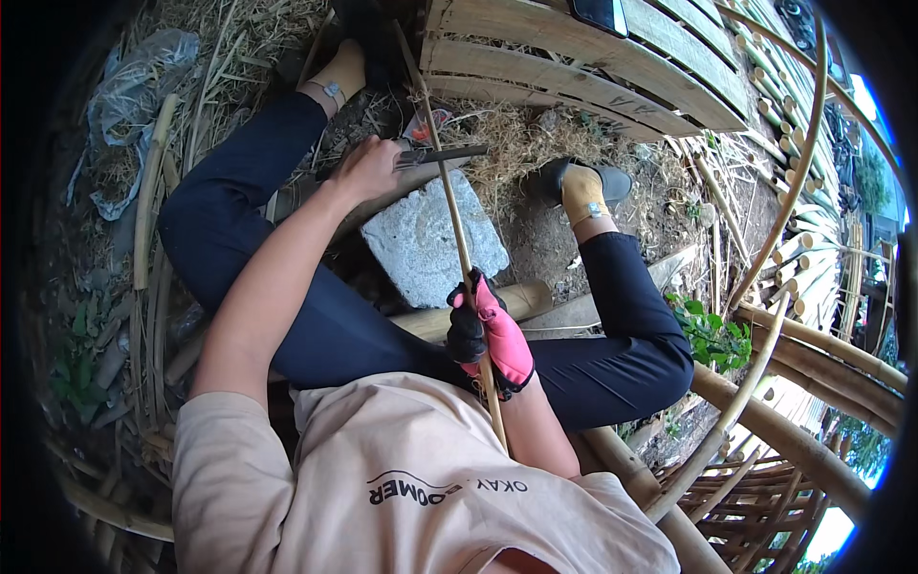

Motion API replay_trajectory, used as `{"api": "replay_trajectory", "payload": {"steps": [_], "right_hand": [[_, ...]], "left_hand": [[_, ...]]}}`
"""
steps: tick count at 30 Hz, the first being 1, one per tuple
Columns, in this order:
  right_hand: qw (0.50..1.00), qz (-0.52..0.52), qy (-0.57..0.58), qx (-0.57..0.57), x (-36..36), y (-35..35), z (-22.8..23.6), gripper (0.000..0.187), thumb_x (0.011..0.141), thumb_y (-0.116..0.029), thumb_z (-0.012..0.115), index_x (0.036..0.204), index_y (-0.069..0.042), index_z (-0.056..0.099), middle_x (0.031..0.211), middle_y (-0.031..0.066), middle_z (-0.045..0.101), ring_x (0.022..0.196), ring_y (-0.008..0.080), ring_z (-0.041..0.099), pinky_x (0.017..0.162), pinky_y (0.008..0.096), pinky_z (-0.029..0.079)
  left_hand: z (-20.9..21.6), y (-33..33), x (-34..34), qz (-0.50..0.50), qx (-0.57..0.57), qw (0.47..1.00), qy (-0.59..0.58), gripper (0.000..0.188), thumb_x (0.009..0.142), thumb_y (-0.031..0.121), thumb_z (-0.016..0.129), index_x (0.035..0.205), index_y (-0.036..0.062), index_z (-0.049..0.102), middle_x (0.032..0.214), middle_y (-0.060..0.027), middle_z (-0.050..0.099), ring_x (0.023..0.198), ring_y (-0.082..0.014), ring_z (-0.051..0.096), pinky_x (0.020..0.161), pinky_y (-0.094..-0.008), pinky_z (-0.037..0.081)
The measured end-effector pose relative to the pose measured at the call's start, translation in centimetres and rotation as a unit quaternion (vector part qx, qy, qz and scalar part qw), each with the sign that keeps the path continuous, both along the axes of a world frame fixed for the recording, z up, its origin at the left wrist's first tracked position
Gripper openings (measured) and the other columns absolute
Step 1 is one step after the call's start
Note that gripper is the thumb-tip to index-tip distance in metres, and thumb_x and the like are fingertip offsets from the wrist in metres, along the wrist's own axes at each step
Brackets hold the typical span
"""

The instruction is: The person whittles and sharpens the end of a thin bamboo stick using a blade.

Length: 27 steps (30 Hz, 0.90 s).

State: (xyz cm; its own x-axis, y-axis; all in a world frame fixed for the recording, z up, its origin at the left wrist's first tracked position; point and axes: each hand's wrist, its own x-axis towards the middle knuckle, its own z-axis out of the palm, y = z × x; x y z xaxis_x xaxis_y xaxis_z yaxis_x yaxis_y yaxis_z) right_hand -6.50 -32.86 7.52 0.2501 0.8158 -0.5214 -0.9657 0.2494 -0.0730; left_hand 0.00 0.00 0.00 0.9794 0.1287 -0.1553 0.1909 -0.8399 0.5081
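My bare left hand (368, 170) is closed round a knife with a dark narrow blade (461, 153), which points right and crosses a long thin bamboo strip (448, 187). My right hand (492, 337), in a pink and black glove, grips that strip lower down, close to my lap. The strip slants from beside my left foot toward my shirt. Between my legs, just beyond the gloved hand, lies a rough grey stone block (435, 237). Fingers of my left hand hide the knife's handle.
A wooden slatted crate (535, 62) stands ahead, a phone (602, 14) on top. Cut bamboo poles (808, 244) are stacked at right, near a bamboo frame (784, 445). A bamboo piece (521, 299) lies by the stone. Straw and a clear plastic bag (143, 86) litter the left ground.
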Motion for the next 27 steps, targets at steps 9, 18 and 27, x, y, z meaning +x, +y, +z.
{"api": "replay_trajectory", "payload": {"steps": [9, 18, 27], "right_hand": [[1.0, -0.023, 0.003, -0.02, 1.4, -0.7, -0.1, 0.032, 0.108, -0.037, 0.051, 0.112, -0.006, 0.053, 0.066, -0.0021, 0.046, 0.048, 0.0096, 0.044, 0.044, 0.0246, 0.038], [1.0, -0.024, 0.001, -0.014, 0.2, -0.2, 0.3, 0.031, 0.109, -0.036, 0.05, 0.111, -0.006, 0.054, 0.065, -0.0019, 0.046, 0.047, 0.0098, 0.044, 0.044, 0.0249, 0.038], [0.999, -0.011, 0.01, -0.032, 0.0, 0.1, 0.5, 0.032, 0.108, -0.037, 0.053, 0.11, -0.005, 0.054, 0.066, -0.0014, 0.048, 0.047, 0.0104, 0.045, 0.044, 0.0261, 0.04]], "left_hand": [[0.8, -1.3, 1.9, 0.007, 0.028, 0.998, -0.059, 0.013, 0.08, 0.012, 0.067, 0.083, 0.0007, 0.071, 0.087, -0.0271, 0.071, 0.088, -0.0463, 0.07, 0.081, -0.0541, 0.057], [-1.3, 0.5, 1.1, 0.074, 0.017, 0.997, -0.023, 0.015, 0.08, 0.013, 0.068, 0.081, -0.0022, 0.068, 0.084, -0.0271, 0.07, 0.088, -0.0471, 0.07, 0.076, -0.0538, 0.057], [-3.1, 1.2, 0.5, 0.075, -0.049, 0.993, -0.072, 0.016, 0.08, 0.013, 0.065, 0.079, -0.0027, 0.065, 0.081, -0.0283, 0.065, 0.086, -0.0471, 0.068, 0.071, -0.0505, 0.053]]}}
